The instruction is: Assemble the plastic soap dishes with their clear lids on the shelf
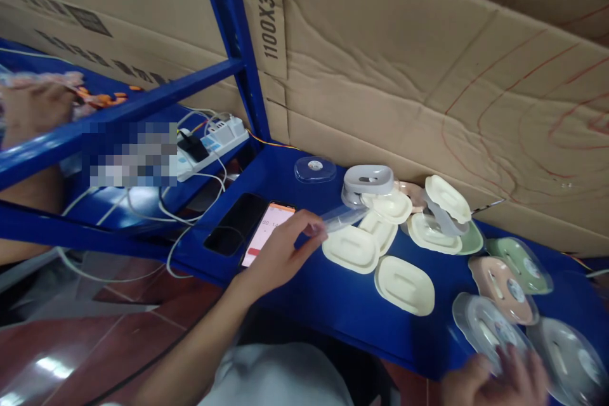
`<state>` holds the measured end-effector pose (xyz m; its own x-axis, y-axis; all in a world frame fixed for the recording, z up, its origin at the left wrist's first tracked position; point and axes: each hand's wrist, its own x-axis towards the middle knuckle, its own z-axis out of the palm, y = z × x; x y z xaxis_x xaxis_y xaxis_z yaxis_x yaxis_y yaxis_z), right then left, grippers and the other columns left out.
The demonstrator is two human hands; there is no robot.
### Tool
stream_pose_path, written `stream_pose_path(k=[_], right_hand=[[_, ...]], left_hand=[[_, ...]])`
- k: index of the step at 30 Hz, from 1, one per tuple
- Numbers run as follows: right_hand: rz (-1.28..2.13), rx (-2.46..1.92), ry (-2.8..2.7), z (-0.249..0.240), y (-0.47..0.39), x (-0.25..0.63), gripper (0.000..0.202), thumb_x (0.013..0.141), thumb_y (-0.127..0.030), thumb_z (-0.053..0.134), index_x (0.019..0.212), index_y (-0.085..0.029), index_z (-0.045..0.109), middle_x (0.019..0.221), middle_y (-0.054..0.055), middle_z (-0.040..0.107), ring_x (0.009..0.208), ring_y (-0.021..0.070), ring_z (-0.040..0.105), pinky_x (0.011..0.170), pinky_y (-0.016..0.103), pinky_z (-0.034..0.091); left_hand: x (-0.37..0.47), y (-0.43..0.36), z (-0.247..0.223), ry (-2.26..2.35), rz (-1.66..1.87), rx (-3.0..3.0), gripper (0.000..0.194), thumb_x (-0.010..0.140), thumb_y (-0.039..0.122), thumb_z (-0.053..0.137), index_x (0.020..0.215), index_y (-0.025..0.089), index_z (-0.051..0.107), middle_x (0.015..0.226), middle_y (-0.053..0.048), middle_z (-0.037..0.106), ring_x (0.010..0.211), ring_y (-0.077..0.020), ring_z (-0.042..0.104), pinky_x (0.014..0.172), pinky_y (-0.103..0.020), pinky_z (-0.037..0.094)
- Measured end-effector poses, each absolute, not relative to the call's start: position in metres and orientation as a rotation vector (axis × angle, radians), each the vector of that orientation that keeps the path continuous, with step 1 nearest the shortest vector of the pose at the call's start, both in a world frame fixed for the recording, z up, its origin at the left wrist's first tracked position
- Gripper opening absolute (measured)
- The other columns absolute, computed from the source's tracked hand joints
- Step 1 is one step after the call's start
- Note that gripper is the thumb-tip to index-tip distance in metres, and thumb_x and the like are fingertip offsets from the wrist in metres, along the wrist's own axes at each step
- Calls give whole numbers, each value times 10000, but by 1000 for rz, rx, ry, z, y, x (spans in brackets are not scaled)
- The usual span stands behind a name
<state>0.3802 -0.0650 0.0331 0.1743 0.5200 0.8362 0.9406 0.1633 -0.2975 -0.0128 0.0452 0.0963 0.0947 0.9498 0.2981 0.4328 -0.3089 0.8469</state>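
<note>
My left hand [280, 250] pinches a clear plastic lid [343, 220] by its edge, above the cream oval trays, which look like soap dish parts. A cream tray [351, 248] lies just under that lid, and another cream tray [404, 285] rests to its right. At the lower right, my right hand [499, 377] is blurred by motion over a clear-covered dish [492, 327]. Its fingers seem to touch the cover; their grip cannot be made out. Beside it lie a pink covered dish [503, 290], a green covered dish [518, 265] and a grey covered dish [568, 358].
Grey dishes [368, 179] and more trays are piled against the cardboard wall [380, 76]. A loose clear lid [314, 169] lies left of them. Two phones, one lit [271, 228], a power strip [228, 133] with cables, and a blue frame bar [190, 85] are at left. Another person's hand [38, 104] works beyond.
</note>
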Motion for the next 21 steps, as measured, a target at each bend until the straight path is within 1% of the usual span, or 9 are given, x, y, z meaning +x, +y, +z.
stream_pose_path(k=[2, 6, 7, 9, 11, 13, 17, 19, 21], right_hand=[[-362, -1447, -1537, 21, -50, 336, 601, 1018, -396, 648, 1589, -254, 526, 1585, 230, 510, 1491, 523, 462, 1130, 836, 367], [-82, -1315, -1888, 25, -34, 268, 981, 935, -392, 811, 1719, -360, 222, 1807, 198, 31, 1619, 531, 239, 1123, 815, 415], [-77, -1298, -1960, 31, -31, 260, 993, 929, -378, 822, 1716, -393, 216, 1815, 171, -3, 1637, 519, 192, 1143, 806, 406], [-49, -1272, -2101, 45, -25, 257, 915, 938, -355, 819, 1690, -417, 302, 1807, 144, 129, 1636, 476, 244, 1175, 755, 419], [16, -1230, -2205, 57, -19, 263, 829, 941, -351, 818, 1655, -400, 400, 1744, 148, 326, 1568, 422, 415, 1167, 659, 488], [51, -1218, -2219, 62, -17, 275, 790, 933, -375, 827, 1631, -369, 456, 1697, 157, 414, 1498, 388, 518, 1138, 584, 541], [-44, -1413, -1981, 56, -24, 307, 742, 912, -442, 842, 1582, -341, 539, 1673, 154, 467, 1481, 401, 540, 1166, 610, 512], [-97, -1553, -1808, 50, -30, 322, 732, 908, -463, 842, 1569, -316, 562, 1658, 162, 490, 1487, 416, 533, 1193, 640, 473], [-139, -1651, -1693, 44, -35, 333, 721, 913, -474, 834, 1561, -292, 575, 1646, 172, 505, 1494, 424, 524, 1208, 655, 450]], left_hand=[[-7, 24, 91, 1194, 1176, 1584, 157, 1069, 363, 625, 1146, 231, 659, 1044, -28, 698, 914, -165, 689, 866, -307, 557], [12, -7, 67, 795, 1185, 1101, 288, 1062, 428, 640, 1284, 245, 615, 948, 3, 619, 723, -114, 637, 712, -277, 546], [16, -12, 61, 738, 1183, 1025, 324, 1054, 442, 653, 1308, 246, 613, 919, 10, 601, 684, -105, 611, 673, -267, 534], [23, -19, 52, 704, 1182, 918, 388, 1049, 460, 657, 1368, 245, 607, 881, 18, 585, 627, -92, 568, 619, -255, 508], [25, -21, 48, 750, 1157, 893, 436, 1056, 466, 642, 1423, 235, 595, 861, 13, 601, 612, -95, 562, 608, -259, 510], [25, -20, 47, 868, 1123, 985, 457, 1064, 462, 624, 1458, 232, 589, 902, -15, 659, 669, -121, 612, 660, -281, 554], [23, -7, 45, 1278, 1100, 1583, 447, 1073, 388, 608, 1508, 289, 581, 1277, -99, 709, 1107, -235, 707, 1001, -415, 593], [24, 2, 41, 1435, 1002, 1963, 453, 1063, 332, 622, 1513, 296, 585, 1472, -126, 636, 1345, -315, 625, 1134, -517, 532], [25, 9, 36, 1515, 851, 2252, 420, 1050, 289, 635, 1469, 265, 625, 1573, -151, 569, 1449, -382, 548, 1173, -598, 493]])
